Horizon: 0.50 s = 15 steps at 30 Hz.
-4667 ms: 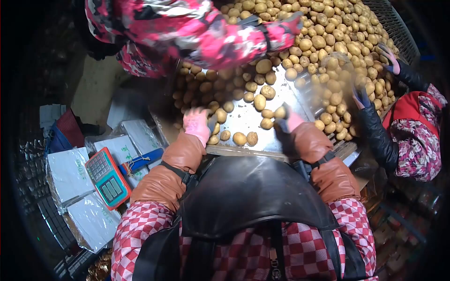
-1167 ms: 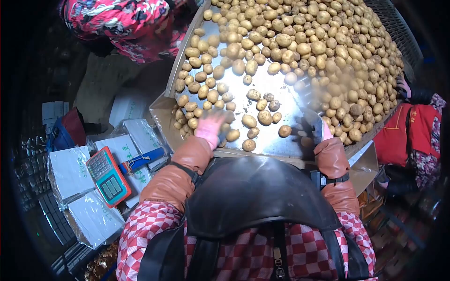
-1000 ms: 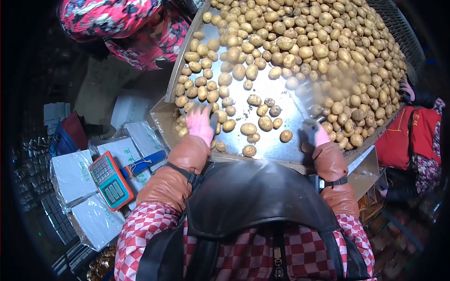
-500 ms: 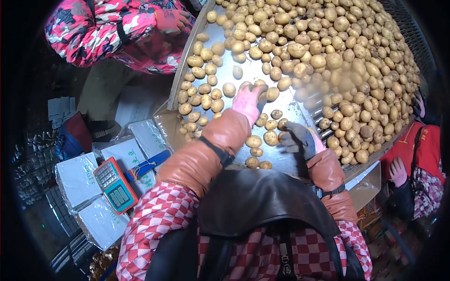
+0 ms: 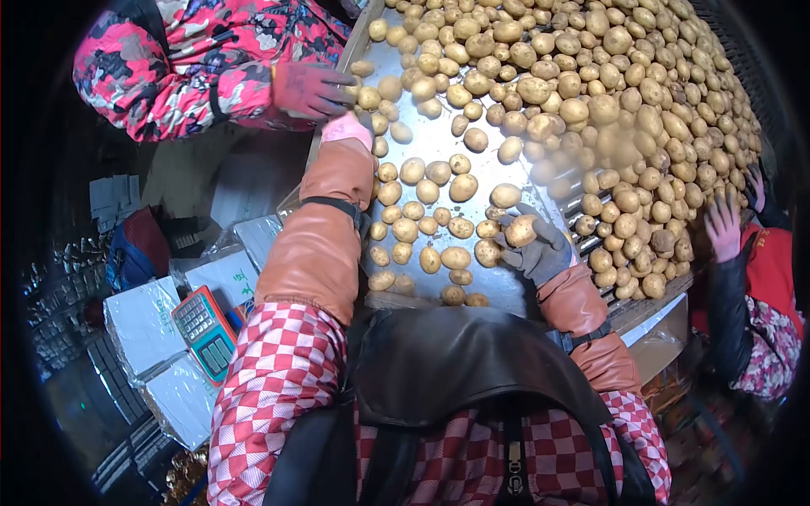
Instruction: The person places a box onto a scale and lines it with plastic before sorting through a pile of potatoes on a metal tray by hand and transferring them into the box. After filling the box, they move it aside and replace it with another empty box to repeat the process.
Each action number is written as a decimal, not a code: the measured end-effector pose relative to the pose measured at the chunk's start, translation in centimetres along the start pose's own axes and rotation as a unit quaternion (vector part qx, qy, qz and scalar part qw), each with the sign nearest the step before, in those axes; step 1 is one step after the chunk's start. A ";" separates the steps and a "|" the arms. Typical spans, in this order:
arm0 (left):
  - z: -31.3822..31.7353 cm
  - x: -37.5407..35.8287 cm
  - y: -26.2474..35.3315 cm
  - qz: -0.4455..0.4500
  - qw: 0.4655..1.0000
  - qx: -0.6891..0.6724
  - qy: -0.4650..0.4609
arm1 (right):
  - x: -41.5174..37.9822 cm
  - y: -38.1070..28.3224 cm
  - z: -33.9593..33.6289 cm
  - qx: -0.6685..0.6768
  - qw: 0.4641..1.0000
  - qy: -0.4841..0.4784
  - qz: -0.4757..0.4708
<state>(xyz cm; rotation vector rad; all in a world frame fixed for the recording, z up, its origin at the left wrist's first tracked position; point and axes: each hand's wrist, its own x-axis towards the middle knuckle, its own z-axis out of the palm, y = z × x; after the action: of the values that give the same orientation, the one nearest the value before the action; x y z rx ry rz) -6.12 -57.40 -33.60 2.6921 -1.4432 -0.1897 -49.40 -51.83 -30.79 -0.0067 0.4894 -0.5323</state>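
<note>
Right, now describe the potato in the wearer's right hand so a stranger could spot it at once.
Start at the big potato heap and drop to the shiny metal surface beside it. Near its lower right, find the wearer's gray-gloved right hand. The potato is held in its fingers, while its neighbors lie loose on the metal.

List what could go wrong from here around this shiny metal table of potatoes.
The pink-gloved left hand may bump the co-worker's pink-gloved hand close beside it. The round yellow-brown potato in the grey-and-pink-gloved right hand could slip from the fingers. The tall potato heap might spill onto the shiny metal table.
</note>
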 end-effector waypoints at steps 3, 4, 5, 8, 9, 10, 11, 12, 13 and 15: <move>-2.2 -2.0 1.7 -0.120 0.977 -0.155 -0.087 | 0.2 0.2 -1.3 0.044 0.998 -0.032 0.009; -1.8 -2.2 1.1 -0.097 0.986 -0.117 -0.075 | 0.8 0.4 -1.7 0.083 0.993 -0.082 0.025; -1.3 -2.7 0.3 -0.075 0.992 -0.078 -0.066 | 1.2 0.9 -2.0 0.087 0.993 -0.082 0.026; -1.3 -1.8 0.5 -0.052 0.991 -0.100 -0.071 | 1.8 1.8 -2.0 0.045 0.992 0.081 0.081; -2.1 -2.0 1.4 -0.025 0.988 -0.122 -0.086 | 2.0 1.9 -2.5 0.043 0.992 0.086 0.078; -1.2 -1.7 1.4 -0.034 0.990 -0.103 -0.095 | 2.2 2.1 -3.2 0.044 0.994 0.043 0.095; 2.7 0.3 -0.6 -0.050 0.989 -0.111 -0.084 | 2.3 2.1 -3.9 0.044 0.993 0.000 0.112; 1.2 -0.4 0.2 -0.057 0.989 -0.074 -0.111 | 2.1 1.6 -3.6 0.041 0.991 -0.008 0.130; -0.1 -1.3 1.2 -0.058 0.988 -0.037 -0.141 | 2.1 1.6 -4.3 0.044 0.991 0.000 0.123; -3.0 -4.0 2.7 -0.066 0.968 -0.072 -0.233 | 1.6 2.1 -6.4 0.017 0.997 -0.014 0.074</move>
<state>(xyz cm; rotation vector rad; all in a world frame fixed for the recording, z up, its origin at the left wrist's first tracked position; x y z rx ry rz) -10.12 -55.54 -30.03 2.7336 -1.2759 -0.9542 -50.08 -50.08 -37.43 0.0550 0.4493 -0.3944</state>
